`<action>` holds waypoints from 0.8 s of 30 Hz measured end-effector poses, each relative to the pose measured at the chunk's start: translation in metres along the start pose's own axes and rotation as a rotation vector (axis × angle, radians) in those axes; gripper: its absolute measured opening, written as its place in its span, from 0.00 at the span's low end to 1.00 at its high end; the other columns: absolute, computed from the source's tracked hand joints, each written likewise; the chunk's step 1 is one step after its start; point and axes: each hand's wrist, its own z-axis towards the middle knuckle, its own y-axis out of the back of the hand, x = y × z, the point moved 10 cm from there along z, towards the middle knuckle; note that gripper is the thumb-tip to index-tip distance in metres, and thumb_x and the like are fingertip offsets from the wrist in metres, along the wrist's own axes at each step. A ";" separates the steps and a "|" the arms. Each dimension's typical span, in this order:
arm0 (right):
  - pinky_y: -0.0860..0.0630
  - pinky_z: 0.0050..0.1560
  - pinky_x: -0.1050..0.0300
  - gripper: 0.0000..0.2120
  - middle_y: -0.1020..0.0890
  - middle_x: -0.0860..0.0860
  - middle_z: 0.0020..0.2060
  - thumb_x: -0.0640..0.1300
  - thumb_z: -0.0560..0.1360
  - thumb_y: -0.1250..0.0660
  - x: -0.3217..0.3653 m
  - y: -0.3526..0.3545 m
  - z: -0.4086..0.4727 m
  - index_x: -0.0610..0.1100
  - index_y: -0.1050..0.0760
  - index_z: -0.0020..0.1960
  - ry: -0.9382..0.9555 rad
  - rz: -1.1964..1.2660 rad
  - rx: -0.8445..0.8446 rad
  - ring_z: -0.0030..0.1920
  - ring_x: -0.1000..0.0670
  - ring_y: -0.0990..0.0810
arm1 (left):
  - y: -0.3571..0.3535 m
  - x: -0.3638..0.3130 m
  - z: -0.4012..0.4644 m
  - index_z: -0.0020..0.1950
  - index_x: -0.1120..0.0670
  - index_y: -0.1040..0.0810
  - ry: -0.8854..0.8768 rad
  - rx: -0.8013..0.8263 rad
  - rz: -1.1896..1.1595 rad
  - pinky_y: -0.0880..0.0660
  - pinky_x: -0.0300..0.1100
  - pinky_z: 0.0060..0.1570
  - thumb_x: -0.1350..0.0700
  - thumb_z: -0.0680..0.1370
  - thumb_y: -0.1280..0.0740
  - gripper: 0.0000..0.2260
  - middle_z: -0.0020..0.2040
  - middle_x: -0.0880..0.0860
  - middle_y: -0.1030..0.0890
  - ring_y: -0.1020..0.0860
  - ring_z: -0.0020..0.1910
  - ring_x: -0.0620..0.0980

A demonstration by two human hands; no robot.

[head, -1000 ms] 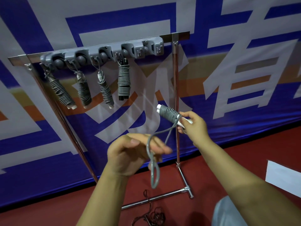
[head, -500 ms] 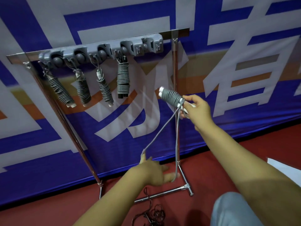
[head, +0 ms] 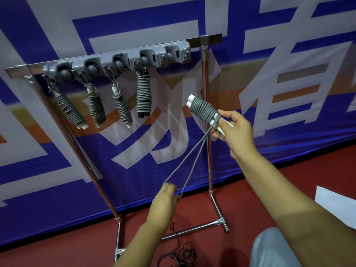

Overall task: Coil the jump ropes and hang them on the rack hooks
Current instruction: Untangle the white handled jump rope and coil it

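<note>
My right hand [head: 236, 130] grips the white handles of a grey jump rope [head: 203, 110] whose cord is wound tightly round them. Two taut strands of that cord [head: 190, 160] run down and left to my left hand [head: 166, 197], which holds the loop end low in front of the rack. Above, the grey hook bar [head: 119, 60] on the metal rack [head: 205, 74] carries several coiled grey ropes [head: 143, 95], each hanging from its own hook. The bar's right end hook [head: 181, 53] is bare.
A dark loose rope [head: 179, 253] lies tangled on the red floor by the rack's base bar [head: 192, 231]. A blue and white banner [head: 269, 93] hangs right behind the rack. White paper [head: 337, 201] lies on the floor at the right.
My left hand dropped from chest height to low by the rack foot, pulling the cord loop out straight. My right hand with the wound handles rose slightly towards the rack.
</note>
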 end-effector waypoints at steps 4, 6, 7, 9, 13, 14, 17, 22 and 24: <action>0.19 0.37 0.58 0.13 0.18 0.42 0.47 0.36 0.77 0.35 0.006 -0.001 -0.003 0.54 0.22 0.47 0.058 -0.072 0.041 0.41 0.49 0.18 | -0.005 -0.004 -0.010 0.55 0.57 0.24 -0.045 0.067 -0.120 0.33 0.28 0.47 0.63 0.80 0.40 0.07 0.50 0.50 0.25 0.26 0.45 0.43; 0.17 0.43 0.52 0.14 0.18 0.45 0.45 0.35 0.77 0.35 0.005 -0.004 -0.008 0.55 0.22 0.48 0.097 -0.137 0.084 0.40 0.49 0.18 | -0.002 -0.002 -0.013 0.55 0.54 0.25 0.077 0.096 -0.302 0.32 0.25 0.44 0.61 0.81 0.39 0.07 0.48 0.47 0.22 0.23 0.45 0.39; 0.18 0.44 0.52 0.15 0.18 0.47 0.44 0.35 0.77 0.36 0.005 -0.006 -0.012 0.56 0.21 0.49 0.123 -0.178 0.104 0.39 0.51 0.18 | 0.003 0.001 -0.013 0.53 0.54 0.24 0.151 0.052 -0.434 0.29 0.26 0.41 0.63 0.80 0.38 0.06 0.46 0.48 0.20 0.21 0.44 0.40; 0.18 0.46 0.54 0.15 0.18 0.48 0.45 0.36 0.77 0.35 0.009 -0.010 -0.021 0.56 0.22 0.53 0.204 -0.274 0.132 0.40 0.53 0.18 | 0.011 0.007 -0.016 0.50 0.59 0.25 0.329 -0.049 -0.787 0.25 0.33 0.34 0.66 0.78 0.36 0.03 0.42 0.55 0.18 0.18 0.38 0.47; 0.18 0.48 0.50 0.15 0.21 0.51 0.48 0.35 0.77 0.35 0.019 -0.018 -0.038 0.48 0.21 0.60 0.407 -0.456 0.172 0.46 0.50 0.18 | 0.035 0.001 -0.009 0.49 0.58 0.23 0.383 -0.156 -1.053 0.23 0.40 0.47 0.63 0.78 0.35 0.02 0.46 0.57 0.17 0.17 0.45 0.50; 0.18 0.48 0.49 0.15 0.21 0.52 0.48 0.35 0.77 0.35 0.021 -0.021 -0.043 0.46 0.21 0.61 0.457 -0.473 0.191 0.47 0.49 0.18 | 0.041 -0.005 -0.004 0.50 0.56 0.22 0.360 -0.133 -1.069 0.24 0.42 0.52 0.59 0.79 0.36 0.04 0.49 0.56 0.17 0.18 0.49 0.50; 0.19 0.46 0.51 0.14 0.21 0.50 0.47 0.36 0.76 0.35 0.031 -0.030 -0.060 0.43 0.22 0.61 0.593 -0.479 0.238 0.46 0.50 0.19 | 0.063 -0.038 0.016 0.55 0.56 0.21 0.256 -0.024 -1.163 0.27 0.44 0.60 0.49 0.80 0.41 0.14 0.54 0.53 0.17 0.20 0.56 0.47; 0.22 0.46 0.61 0.13 0.19 0.45 0.44 0.39 0.76 0.36 0.055 -0.041 -0.084 0.39 0.21 0.59 0.790 -0.480 0.277 0.44 0.54 0.21 | 0.081 -0.114 0.027 0.51 0.59 0.19 0.072 0.257 -1.127 0.23 0.43 0.52 0.43 0.73 0.40 0.22 0.45 0.55 0.16 0.17 0.44 0.50; 0.22 0.45 0.60 0.13 0.19 0.45 0.43 0.40 0.77 0.37 0.061 -0.038 -0.087 0.39 0.20 0.58 0.810 -0.485 0.269 0.43 0.53 0.21 | 0.082 -0.127 0.024 0.46 0.59 0.20 0.064 0.314 -1.125 0.23 0.42 0.41 0.43 0.73 0.40 0.21 0.38 0.53 0.17 0.23 0.31 0.47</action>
